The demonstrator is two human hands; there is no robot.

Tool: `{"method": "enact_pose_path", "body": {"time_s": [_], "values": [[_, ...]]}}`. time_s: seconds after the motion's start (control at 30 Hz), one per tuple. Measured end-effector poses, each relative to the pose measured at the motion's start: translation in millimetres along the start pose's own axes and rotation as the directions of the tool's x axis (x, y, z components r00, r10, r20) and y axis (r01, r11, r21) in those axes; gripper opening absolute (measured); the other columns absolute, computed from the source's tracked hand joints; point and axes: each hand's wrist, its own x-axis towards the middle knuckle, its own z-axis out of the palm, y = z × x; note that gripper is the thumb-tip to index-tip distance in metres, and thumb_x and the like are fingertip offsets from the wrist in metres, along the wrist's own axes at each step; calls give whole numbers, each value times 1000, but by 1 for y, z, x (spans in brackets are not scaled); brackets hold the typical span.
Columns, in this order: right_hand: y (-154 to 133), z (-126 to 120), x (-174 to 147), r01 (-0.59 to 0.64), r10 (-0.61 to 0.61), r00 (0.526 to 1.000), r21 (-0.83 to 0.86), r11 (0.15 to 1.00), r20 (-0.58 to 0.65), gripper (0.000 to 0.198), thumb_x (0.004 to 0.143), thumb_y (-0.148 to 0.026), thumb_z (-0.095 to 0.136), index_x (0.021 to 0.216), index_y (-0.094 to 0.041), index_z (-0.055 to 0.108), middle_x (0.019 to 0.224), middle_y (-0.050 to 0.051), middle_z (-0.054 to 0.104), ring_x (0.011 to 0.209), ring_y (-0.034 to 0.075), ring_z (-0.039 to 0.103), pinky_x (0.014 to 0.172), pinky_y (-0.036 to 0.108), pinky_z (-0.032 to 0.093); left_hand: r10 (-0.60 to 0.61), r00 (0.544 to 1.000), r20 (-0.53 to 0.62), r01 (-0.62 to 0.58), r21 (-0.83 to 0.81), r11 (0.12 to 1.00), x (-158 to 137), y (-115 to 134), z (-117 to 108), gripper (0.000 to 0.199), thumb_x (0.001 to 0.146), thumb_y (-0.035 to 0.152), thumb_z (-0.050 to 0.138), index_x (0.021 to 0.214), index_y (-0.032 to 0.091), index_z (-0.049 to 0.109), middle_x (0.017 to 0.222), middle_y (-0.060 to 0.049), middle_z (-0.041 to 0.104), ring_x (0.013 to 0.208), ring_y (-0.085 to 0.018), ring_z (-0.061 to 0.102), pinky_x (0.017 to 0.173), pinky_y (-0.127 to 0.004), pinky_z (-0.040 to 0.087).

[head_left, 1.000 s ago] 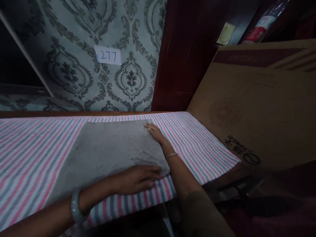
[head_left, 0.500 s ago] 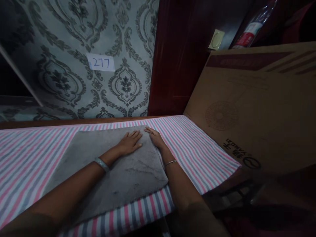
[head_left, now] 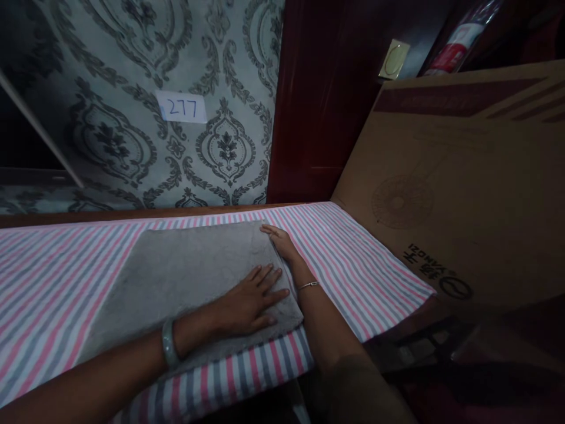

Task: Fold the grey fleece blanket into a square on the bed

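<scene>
A grey plush cloth (head_left: 189, 265), folded into a flat rectangle, lies on a pink, white and grey striped tablecloth (head_left: 339, 253). My left hand (head_left: 249, 297) rests palm down on the cloth near its right front part, fingers spread. At the far right corner of the cloth, my right hand (head_left: 280, 240) lies along the edge with its fingers stretched out and touching it. Neither hand grips anything. My left forearm hides part of the cloth's front edge.
A large cardboard box (head_left: 441, 176) stands along the table's right side, with a bottle (head_left: 459, 47) behind it. Patterned wallpaper with a paper label (head_left: 183, 108) reading 277 is behind the table. A dark screen-like panel (head_left: 26, 135) stands at left.
My left hand has slid from the far part of the cloth toward me and to the right, and the wrinkles there look flatter. My right hand has stayed at the corner.
</scene>
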Motion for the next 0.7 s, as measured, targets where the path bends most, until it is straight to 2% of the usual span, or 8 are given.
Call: {"method": "enact_pose_path", "body": {"time_s": [0.17, 0.3, 0.4, 0.47, 0.53, 0.57, 0.63, 0.7], "values": [[12, 3, 4, 34, -32, 999, 33, 999, -36, 54, 82, -11, 42, 132, -17, 61, 127, 7, 68, 126, 17, 57, 113, 36, 35, 161, 987, -12, -162, -134, 978, -15, 19, 9, 65, 94, 54, 39, 154, 32, 25, 163, -7, 15, 151, -32, 4, 121, -59, 5], [25, 6, 9, 99, -91, 993, 107, 989, -76, 49, 78, -11, 48, 123, -21, 67, 119, 4, 72, 121, 18, 61, 113, 39, 36, 223, 974, 52, -205, -235, 950, -24, 42, -1, 61, 97, 48, 37, 153, 28, 27, 161, -7, 22, 150, -29, 11, 122, -57, 7], [32, 6, 12, 123, -116, 991, 97, 988, -74, 48, 79, -13, 48, 123, -20, 67, 120, 5, 71, 121, 19, 61, 112, 41, 37, 237, 971, 30, -217, -299, 929, -31, 48, -12, 54, 99, 45, 33, 151, 29, 33, 160, -3, 28, 149, -22, 20, 124, -48, 13], [35, 6, 12, 134, -131, 989, 48, 990, -62, 48, 80, -14, 48, 125, -20, 65, 122, 6, 70, 121, 20, 60, 112, 41, 37, 131, 991, -30, -134, -287, 949, -34, 35, -18, 52, 100, 43, 29, 149, 29, 35, 158, -3, 33, 148, -18, 25, 124, -43, 17], [35, 5, 12, 147, -150, 987, -44, 988, -51, 47, 82, -17, 49, 126, -20, 65, 126, 6, 68, 123, 20, 58, 113, 41, 36, -86, 989, -120, 58, -219, 974, -35, 9, -23, 53, 99, 43, 30, 148, 26, 38, 158, -5, 34, 148, -20, 25, 123, -45, 17], [34, 5, 12, 155, -161, 986, -105, 982, -51, 46, 83, -20, 52, 127, -21, 65, 128, 7, 66, 125, 21, 57, 113, 42, 36, -216, 963, -161, 187, -175, 967, -34, -7, -25, 55, 98, 43, 32, 148, 22, 38, 158, -8, 32, 148, -23, 24, 123, -48, 16], [32, 5, 11, 186, -200, 979, -239, 953, -36, 47, 84, -25, 56, 130, -23, 63, 136, 7, 61, 133, 23, 49, 115, 43, 32, -445, 874, -197, 434, -98, 896, -32, -40, -28, 63, 96, 44, 37, 150, 13, 34, 159, -16, 28, 148, -28, 23, 121, -50, 18], [27, 5, 9, 242, -253, 967, -355, 903, 15, 52, 85, -30, 58, 137, -24, 58, 146, 7, 52, 142, 25, 36, 118, 47, 26, -573, 789, -222, 581, -33, 813, -30, -67, -26, 69, 94, 47, 38, 151, 9, 31, 159, -20, 24, 149, -31, 21, 120, -51, 20]]}}
